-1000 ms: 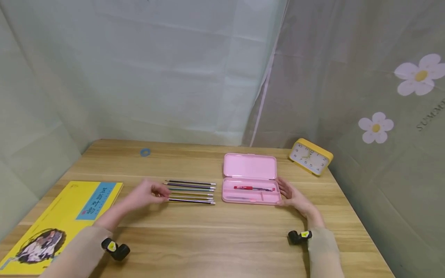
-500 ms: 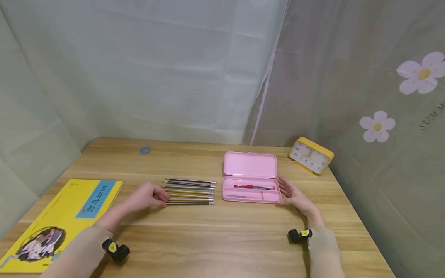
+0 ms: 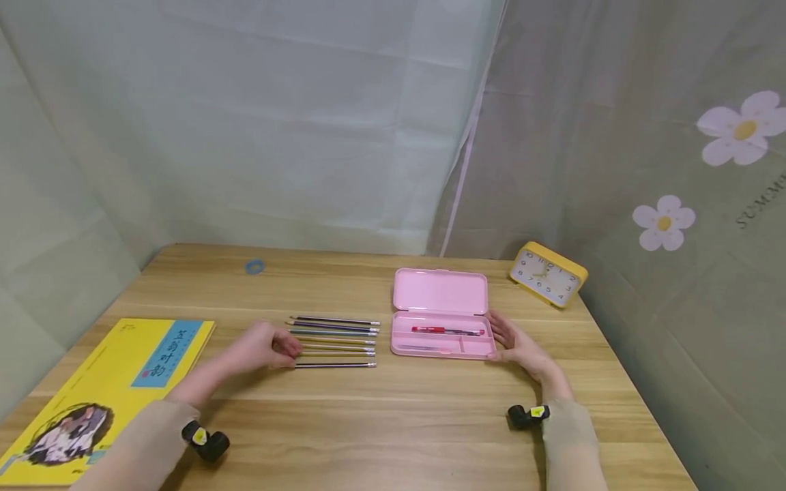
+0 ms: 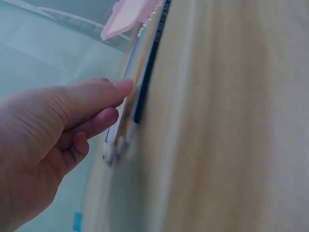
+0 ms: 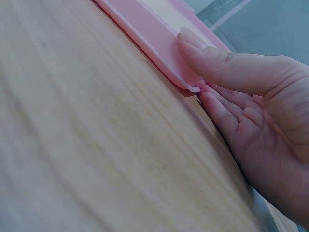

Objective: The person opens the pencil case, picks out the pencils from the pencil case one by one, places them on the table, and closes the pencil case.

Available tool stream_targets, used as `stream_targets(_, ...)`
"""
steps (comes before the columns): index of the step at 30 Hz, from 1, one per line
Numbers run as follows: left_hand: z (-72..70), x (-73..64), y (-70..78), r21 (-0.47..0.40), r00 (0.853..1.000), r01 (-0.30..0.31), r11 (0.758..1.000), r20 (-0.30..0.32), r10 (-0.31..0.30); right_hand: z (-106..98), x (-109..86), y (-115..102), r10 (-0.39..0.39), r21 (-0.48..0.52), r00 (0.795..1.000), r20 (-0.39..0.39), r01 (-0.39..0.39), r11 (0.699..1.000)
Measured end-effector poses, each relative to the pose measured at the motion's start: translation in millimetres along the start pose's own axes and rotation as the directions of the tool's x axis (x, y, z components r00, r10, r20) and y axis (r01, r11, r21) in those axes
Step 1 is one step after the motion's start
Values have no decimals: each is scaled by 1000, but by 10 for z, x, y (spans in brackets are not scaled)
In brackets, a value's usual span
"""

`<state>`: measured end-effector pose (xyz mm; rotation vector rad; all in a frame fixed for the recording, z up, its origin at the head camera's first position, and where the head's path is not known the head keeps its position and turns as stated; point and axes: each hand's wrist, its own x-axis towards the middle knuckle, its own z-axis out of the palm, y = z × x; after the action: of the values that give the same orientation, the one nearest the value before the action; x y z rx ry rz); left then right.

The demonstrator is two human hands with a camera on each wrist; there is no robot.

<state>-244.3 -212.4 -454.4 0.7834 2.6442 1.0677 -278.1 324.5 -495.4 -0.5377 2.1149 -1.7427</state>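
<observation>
In the head view, several pencils [image 3: 338, 342] lie in a row on the table, with a black-striped pencil [image 3: 334, 365] apart at the near side. My left hand [image 3: 260, 346] hovers at their left ends, thumb and index finger close together. The left wrist view shows the thumb beside the pencils [image 4: 141, 60], with nothing plainly gripped; whether it touches them is unclear. A pink pencil case [image 3: 440, 292] stands with its lid up, a red pen [image 3: 445, 331] inside. My right hand [image 3: 522, 349] holds the case's right end, thumb at the near corner and fingers along the side.
A yellow book [image 3: 80, 382] lies at the left. Near the back edge is a blue ring, perhaps tape [image 3: 254, 266]. A yellow alarm clock [image 3: 548, 275] stands at the back right. Hanging cloth [image 3: 295, 123] closes off the back and sides.
The nearest black-striped pencil has shifted toward me, leaving a gap from the others. My left hand has moved slightly nearer. The right hand stays at the pencil case.
</observation>
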Motion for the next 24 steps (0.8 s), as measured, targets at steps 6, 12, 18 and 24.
stream_targets(6, -46, 239, 159, 36, 1000, 16, 999, -18, -16, -14, 2, -7, 3, 3, 1000, 1, -3, 1000)
stream_targets(12, -81, 668, 338, 36, 998, -1, 999, -67, 4, -23, -6, -8, 6, -6, 1000, -1, -6, 1000)
stream_targets(18, -85, 1143, 475, -29, 982, -24, 999, -188, 18, -7, -14, -9, 10, -7, 1000, -10, -10, 1000)
stream_targets(24, 12, 1491, 551, -184, 978, -18, 983, -207, -21, 15, -1, -11, 8, -9, 1000, -12, -8, 1000)
